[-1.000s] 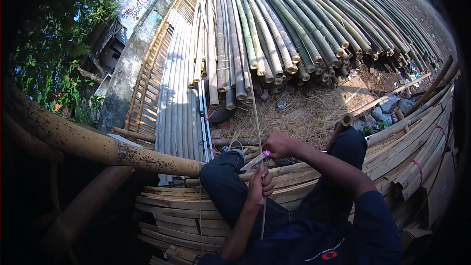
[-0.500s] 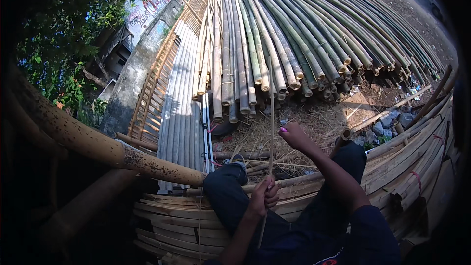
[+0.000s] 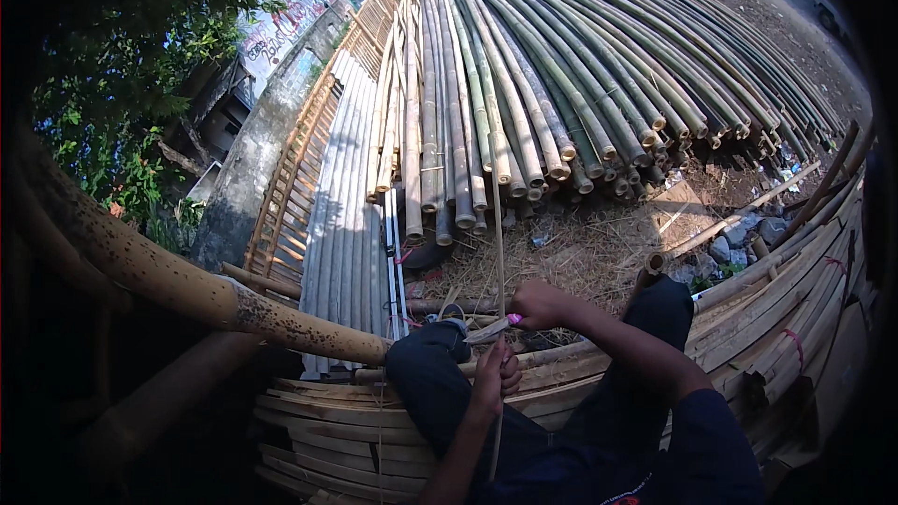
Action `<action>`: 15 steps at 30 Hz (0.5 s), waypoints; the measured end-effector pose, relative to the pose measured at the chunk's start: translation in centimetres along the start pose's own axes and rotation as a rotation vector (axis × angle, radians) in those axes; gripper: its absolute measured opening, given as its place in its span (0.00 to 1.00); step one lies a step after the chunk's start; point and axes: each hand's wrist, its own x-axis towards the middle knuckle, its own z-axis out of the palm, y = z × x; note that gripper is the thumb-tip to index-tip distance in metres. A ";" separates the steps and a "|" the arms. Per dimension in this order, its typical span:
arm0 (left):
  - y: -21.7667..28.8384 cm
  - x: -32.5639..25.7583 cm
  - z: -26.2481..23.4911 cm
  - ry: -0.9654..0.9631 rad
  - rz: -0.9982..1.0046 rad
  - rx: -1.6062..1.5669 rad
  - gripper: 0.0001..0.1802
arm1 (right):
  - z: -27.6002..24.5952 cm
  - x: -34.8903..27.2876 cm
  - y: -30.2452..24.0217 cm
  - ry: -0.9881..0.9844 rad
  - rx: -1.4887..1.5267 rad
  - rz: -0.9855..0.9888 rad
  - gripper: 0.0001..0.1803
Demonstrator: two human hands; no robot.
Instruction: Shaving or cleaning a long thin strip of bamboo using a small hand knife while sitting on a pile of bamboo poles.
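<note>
Left hand: the left hand (image 3: pixel 494 379) is in a fist, fingers curled in and pressed together around the bamboo strip (image 3: pixel 499 252); thumb side up.
Right hand: the right hand (image 3: pixel 540 306) is just above and to the right of the left one, fingers closed around the pink handle of the knife (image 3: pixel 486 330).
Strip: thin, pale, near upright between the knees; lower end runs down over the lap, upper part overlaps the near edge of the pole pile from where I stand.
Blade: points left, crosses the strip just above the left fist; can't tell if it touches.
Legs: dark trousers (image 3: pixel 426 374), knees bent and wide apart; one shoe (image 3: pixel 453 315) visible past the left knee.
Slats: split bamboo slats (image 3: pixel 346 430) stacked below and left of the left leg, more of them along the right side, bound there with a pink tie (image 3: pixel 794 346).
Spotted pole: thick spotted pole (image 3: pixel 187 281) comes in from the left, its near end beside the left knee.
Pole pile: long round bamboo poles (image 3: pixel 533 103) fanned out ahead, cut ends along the near edge.
Ground: straw and scraps (image 3: pixel 571 248) in front of that edge; rocks (image 3: pixel 725 245) past the right knee.
Left side: grey corrugated sheets (image 3: pixel 341 234) along the pile's left edge, then slatted bamboo frame (image 3: pixel 285 196), concrete wall (image 3: pixel 248 164), leafy branches (image 3: pixel 140 65).
</note>
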 end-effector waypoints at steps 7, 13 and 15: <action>1.1 0.2 0.2 0.058 0.002 0.130 0.19 | 0.9 0.4 0.8 0.100 -0.076 0.074 0.13; -2.0 -1.9 0.7 -0.096 -0.203 -0.038 0.17 | -3.1 0.4 9.1 0.684 0.089 0.642 0.18; -4.6 -3.0 1.5 -0.141 -0.294 -0.076 0.17 | -8.2 -1.7 11.6 0.853 0.245 0.774 0.19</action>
